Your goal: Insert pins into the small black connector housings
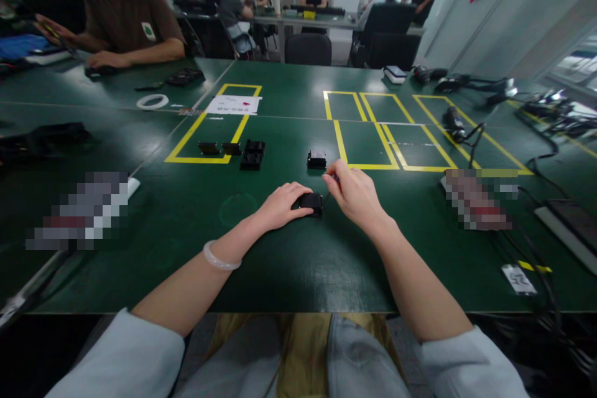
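Observation:
My left hand (pixel 284 204) lies on the green table with thumb and fingers closed around a small black rectangular part (pixel 311 202). Just right of it, the fingertips of my right hand (pixel 351 189) are pinched together. A thin dark tip seems to show between them and the part, but what they hold is too small to name. A second black part (pixel 317 159) with a shiny top stands a little beyond my hands. Farther left are two low black pieces, one (pixel 209 148) beside the other (pixel 232 148), and a black compartmented block (pixel 253 154).
Yellow tape outlines (pixel 368 166) mark the table (pixel 280 273). A paper sheet (pixel 233 104) and a white tape roll (pixel 152 102) lie at the back left. Blurred-out devices flank my arms, with cables (pixel 545 286) on the right. A co-worker (pixel 130 25) sits across at left.

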`<state>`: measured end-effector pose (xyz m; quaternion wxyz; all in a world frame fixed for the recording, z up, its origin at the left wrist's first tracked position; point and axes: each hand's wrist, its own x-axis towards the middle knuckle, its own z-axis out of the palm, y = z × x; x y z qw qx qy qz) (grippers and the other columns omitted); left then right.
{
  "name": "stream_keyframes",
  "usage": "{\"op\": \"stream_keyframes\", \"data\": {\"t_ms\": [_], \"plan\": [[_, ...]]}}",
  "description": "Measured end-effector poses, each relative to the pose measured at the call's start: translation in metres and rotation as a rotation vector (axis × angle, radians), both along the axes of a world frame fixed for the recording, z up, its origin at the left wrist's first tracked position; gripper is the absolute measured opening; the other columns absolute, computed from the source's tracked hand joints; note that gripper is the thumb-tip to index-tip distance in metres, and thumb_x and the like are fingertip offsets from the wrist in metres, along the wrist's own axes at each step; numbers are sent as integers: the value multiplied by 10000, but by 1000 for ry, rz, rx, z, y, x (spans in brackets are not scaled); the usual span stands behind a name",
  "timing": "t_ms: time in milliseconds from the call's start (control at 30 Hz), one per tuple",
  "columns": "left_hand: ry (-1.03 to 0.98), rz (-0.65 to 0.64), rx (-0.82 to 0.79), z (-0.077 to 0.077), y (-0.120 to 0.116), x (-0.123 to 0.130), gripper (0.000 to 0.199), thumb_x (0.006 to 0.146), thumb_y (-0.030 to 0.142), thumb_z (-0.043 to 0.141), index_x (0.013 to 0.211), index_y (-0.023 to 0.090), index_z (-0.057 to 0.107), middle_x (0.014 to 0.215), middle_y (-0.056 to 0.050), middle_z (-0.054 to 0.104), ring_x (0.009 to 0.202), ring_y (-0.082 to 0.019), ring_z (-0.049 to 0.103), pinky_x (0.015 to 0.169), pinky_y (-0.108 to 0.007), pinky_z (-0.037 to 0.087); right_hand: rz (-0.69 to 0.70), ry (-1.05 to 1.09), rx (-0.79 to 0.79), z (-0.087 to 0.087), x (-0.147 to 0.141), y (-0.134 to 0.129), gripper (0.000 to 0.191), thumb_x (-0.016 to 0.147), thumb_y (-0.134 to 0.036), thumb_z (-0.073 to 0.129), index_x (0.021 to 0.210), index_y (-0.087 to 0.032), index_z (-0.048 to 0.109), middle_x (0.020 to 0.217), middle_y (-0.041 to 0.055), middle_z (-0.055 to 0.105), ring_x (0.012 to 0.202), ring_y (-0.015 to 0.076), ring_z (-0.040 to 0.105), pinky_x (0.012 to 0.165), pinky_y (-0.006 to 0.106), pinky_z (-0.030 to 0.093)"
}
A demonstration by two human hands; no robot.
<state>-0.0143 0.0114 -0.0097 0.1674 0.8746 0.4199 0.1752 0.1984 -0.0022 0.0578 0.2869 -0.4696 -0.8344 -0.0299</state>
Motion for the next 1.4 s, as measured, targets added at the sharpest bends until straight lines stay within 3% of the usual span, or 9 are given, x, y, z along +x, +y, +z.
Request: {"op": "stream_keyframes", "data": {"t_ms": [333,633,967,1233,1400], "plan": [[-10,-1,-5,-1,1,1,407,914,521,576,1195,226,568,1148,-73,612,1041,-263,560,911,-395,441,14,-1,-20,1,-1,0,289,1015,-379,320,857,-223,506,716,30,630,650,176,560,666,281,343],[-17,-5,-2,0,0,0,404,917,522,575,1196,230,566,1156,-65,613,1047,-257,561,914,-389,440,21,12,-28,3,-2,-2,217,991,-272,318,884,-221,500,742,27,631,659,176,546,674,291,335],[-11,-2,4,-1,1,0,401,918,516,580,1190,221,569,1160,-72,613,1047,-260,563,906,-390,443,26,0,-31,2,-2,-1,273,1014,-375,339,855,-220,497,723,23,624,662,175,556,673,283,329],[-6,-6,8,-1,1,0,391,919,503,584,1194,225,565,1157,-67,611,1050,-257,560,916,-383,439,19,12,-23,2,-1,-2,186,978,-251,336,919,-210,508,755,23,634,672,176,555,683,288,327],[-2,-9,16,-3,2,-1,402,920,518,575,1198,228,559,1148,-67,609,1041,-257,561,915,-387,441,37,2,-28,3,0,-2,236,1002,-329,350,861,-220,505,755,22,646,683,170,563,687,286,317]]}}
